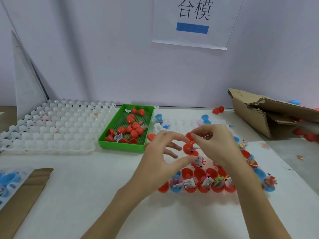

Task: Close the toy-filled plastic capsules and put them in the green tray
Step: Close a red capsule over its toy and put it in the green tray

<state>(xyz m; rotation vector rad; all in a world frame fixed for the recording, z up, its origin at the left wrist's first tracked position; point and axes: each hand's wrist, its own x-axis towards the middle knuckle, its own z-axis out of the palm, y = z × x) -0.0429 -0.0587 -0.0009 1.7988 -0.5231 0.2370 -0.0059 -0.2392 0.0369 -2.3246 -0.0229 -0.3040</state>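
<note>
Nearest the camera, on the white tabletop [86,187], a row of open red and blue capsules [198,183] stuffed with toys sits in a clear holder. Just above it, both hands work one red capsule [189,146], still hinged open: the left hand [160,152] pinches its lower half between thumb and forefinger, while the right hand [215,142] has its fingers pinched on the upper half. Farther left, the green tray [110,133] holds several red capsules. Beyond lies an empty white holder tray [51,128], with a torn cardboard box [259,114] at far right.

Tray [103,142] sits between egg-cell rack [51,128] and capsules [198,181].
</note>
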